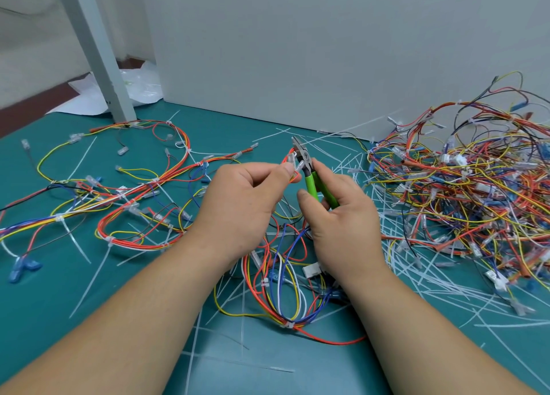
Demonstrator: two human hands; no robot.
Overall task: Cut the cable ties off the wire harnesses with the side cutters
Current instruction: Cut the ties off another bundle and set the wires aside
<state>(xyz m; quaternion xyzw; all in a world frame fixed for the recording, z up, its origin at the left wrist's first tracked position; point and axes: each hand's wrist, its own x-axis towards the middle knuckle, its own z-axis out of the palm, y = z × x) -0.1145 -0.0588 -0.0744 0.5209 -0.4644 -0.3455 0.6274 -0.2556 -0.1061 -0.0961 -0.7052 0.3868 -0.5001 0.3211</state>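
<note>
Multicoloured wire harness [279,278] lies mid-desk under both hands: left hand [241,204] fingers [285,171] pinch its red loop, right hand [342,225] grips green-handled side cutters [312,183]. Tangled harness heap [476,192] right, tied harnesses [143,190] left, cut white ties [82,158] litter teal desk [44,305]; grey wall [327,52] far.

Workshop bench: teal cutting mat [143,299], heaped wire harnesses [464,192], cut cable ties [416,278].

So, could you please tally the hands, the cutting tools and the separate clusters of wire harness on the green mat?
Hands: 2, left hand and right hand
Side cutters: 1
Wire harness clusters: 3, left cluster, centre cluster, right heap
Total: 6
</note>
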